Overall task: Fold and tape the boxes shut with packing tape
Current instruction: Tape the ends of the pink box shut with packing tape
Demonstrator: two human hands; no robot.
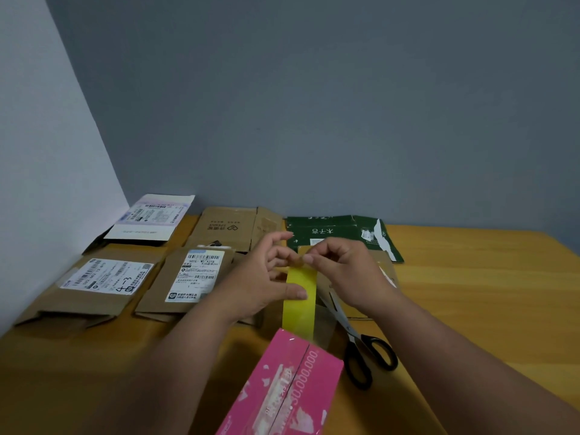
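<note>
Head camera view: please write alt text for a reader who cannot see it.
Two hands hold a yellow tape roll upright above a pink box; the left hand steadies it, the right hand picks at its top. Black-handled scissors and flattened cartons lie on the wooden table.

left grip (266, 274) curled, right grip (342, 271) pinching

Yellow tape (299, 301), pink box (282, 390), seemingly dark-green flattened carton (329, 235).
</note>
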